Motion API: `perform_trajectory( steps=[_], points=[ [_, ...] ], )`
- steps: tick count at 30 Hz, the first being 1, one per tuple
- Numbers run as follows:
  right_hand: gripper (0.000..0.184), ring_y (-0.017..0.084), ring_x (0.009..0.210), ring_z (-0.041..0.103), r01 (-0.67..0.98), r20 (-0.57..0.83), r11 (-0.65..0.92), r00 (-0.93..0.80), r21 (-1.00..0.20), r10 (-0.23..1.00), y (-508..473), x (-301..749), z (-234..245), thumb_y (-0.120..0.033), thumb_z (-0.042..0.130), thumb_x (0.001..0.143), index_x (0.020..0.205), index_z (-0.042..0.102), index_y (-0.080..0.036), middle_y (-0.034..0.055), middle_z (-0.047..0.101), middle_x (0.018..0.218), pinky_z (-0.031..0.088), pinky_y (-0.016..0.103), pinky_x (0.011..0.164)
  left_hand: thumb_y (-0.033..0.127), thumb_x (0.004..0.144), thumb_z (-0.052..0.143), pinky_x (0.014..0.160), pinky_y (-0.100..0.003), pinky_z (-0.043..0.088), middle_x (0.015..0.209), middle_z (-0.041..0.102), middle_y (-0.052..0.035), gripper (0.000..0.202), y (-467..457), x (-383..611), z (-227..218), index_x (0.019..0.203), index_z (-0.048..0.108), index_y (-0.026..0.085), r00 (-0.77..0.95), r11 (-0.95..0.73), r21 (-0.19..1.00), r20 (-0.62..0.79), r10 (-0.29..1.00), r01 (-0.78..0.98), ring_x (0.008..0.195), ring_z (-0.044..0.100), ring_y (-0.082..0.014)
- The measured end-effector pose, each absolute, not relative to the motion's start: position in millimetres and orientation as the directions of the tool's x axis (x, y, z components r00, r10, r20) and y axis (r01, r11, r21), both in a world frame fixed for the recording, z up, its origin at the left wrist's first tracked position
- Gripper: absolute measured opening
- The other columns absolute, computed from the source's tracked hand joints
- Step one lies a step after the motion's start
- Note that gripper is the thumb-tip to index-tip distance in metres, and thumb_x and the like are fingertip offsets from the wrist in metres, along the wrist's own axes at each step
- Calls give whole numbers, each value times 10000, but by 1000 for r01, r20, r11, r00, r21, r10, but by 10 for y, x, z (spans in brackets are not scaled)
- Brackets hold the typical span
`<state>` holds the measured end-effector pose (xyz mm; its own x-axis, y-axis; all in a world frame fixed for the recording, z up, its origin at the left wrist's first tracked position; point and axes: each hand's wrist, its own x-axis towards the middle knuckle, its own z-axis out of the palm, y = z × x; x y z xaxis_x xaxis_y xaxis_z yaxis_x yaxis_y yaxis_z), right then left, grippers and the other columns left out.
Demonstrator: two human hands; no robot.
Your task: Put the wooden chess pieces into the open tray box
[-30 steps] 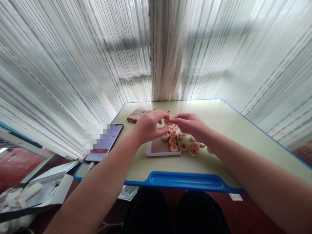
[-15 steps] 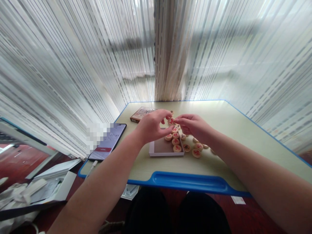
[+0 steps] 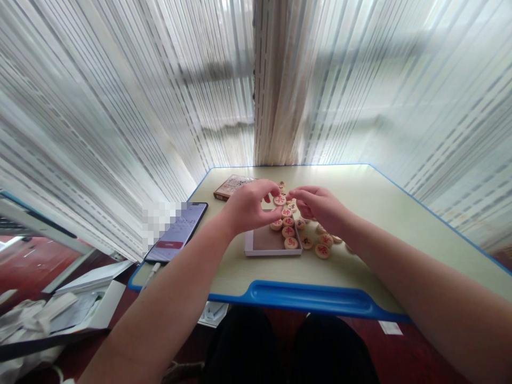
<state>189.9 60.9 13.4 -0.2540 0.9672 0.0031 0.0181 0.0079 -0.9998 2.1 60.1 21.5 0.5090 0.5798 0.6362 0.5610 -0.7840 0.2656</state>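
Two bare hands: our left hand [image 3: 253, 205] and our right hand [image 3: 318, 205] face each other above the middle of the counter [image 3: 400, 213].
Lifted piece: a round wooden piece [image 3: 280, 199] with a red character sits between our fingertips, at the far end of the shallow box.
Left grip: wide and curved, thumb and forefinger apart about the piece; we cannot tell whether it holds it.
Right grip: narrow, fingers bent inward, just right of the piece; we cannot tell whether it touches.
Shallow box: the open white box [image 3: 260, 240] carries red-marked pieces [image 3: 290, 243] along its right side, its brown bottom bare at the near left.
Loose pieces: more round pieces [image 3: 322, 251] lie to the right of the box, some partly behind our right hand.
Printed box: a flat brown box [image 3: 232, 185] lies beyond our left hand.
Phone: a phone [image 3: 172, 234], partly pixelated, lies on our left, with a white cable [image 3: 153, 272] at its near end.
Blue edge: a moulded trough [image 3: 308, 297] runs along the counter's near side, above our dark-clothed knees [image 3: 244, 344].
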Motion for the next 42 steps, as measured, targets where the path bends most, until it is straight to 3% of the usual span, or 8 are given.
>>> perform_trajectory(
  steps=[3, 6, 13, 22, 33, 42],
  points=[
    [140, 46, 412, 250, 7, 51, 53, -157, -999, 986, 630, 1921, 147, -277, 654, 697, 680, 603, -148, -83, 327, 446, 180, 216, 409, 256, 691, 630, 650, -268, 465, 806, 621, -35, 147, 659, -73, 247, 800, 603, 161, 545, -757, 262, 559, 625, 599, 696, 561, -136],
    [126, 45, 411, 238, -18, 77, 75, -131, -997, 988, 644, 1945, 168, -262, 651, 691, 667, 589, -155, -85, 323, 448, 170, 219, 411, 275, 659, 639, 570, -254, 435, 767, 611, -23, 162, 709, -194, 261, 785, 623, 175, 607, -702, 255, 363, 707, 665, 638, 544, -137],
    [111, 46, 403, 253, 110, 83, 95, -108, -989, 991, 589, 1919, 204, -247, 628, 712, 668, 605, -147, -73, 345, 446, 167, 220, 395, 382, 629, 666, 501, -225, 376, 711, 632, 2, 216, 683, -266, 228, 763, 665, 213, 659, -642, 268, 33, 751, 718, 609, 561, -138],
    [93, 43, 403, 201, -143, 10, -11, -147, -990, 989, 648, 1960, 209, -196, 620, 721, 666, 556, -157, -95, 261, 448, 164, 216, 397, 343, 630, 674, 466, -211, 348, 647, 638, 18, 182, 582, -117, 237, 751, 664, 207, 679, -639, 295, -49, 732, 710, 554, 552, -119],
    [98, 35, 391, 206, -160, 6, -12, -112, -987, 994, 614, 1906, 198, -167, 600, 717, 640, 543, -151, -101, 274, 429, 154, 213, 394, 457, 653, 622, 537, -237, 358, 745, 669, -22, 313, 556, -95, 363, 778, 661, 172, 556, -489, 279, -264, 788, 826, 646, 559, -140],
    [88, 36, 395, 212, -154, 13, -2, -99, -988, 995, 585, 1895, 242, -151, 589, 721, 643, 551, -141, -95, 281, 427, 155, 210, 398, 495, 670, 610, 530, -235, 346, 704, 664, -14, 339, 551, -63, 349, 755, 676, 174, 584, -503, 314, -276, 763, 805, 622, 549, -129]
  ],
)
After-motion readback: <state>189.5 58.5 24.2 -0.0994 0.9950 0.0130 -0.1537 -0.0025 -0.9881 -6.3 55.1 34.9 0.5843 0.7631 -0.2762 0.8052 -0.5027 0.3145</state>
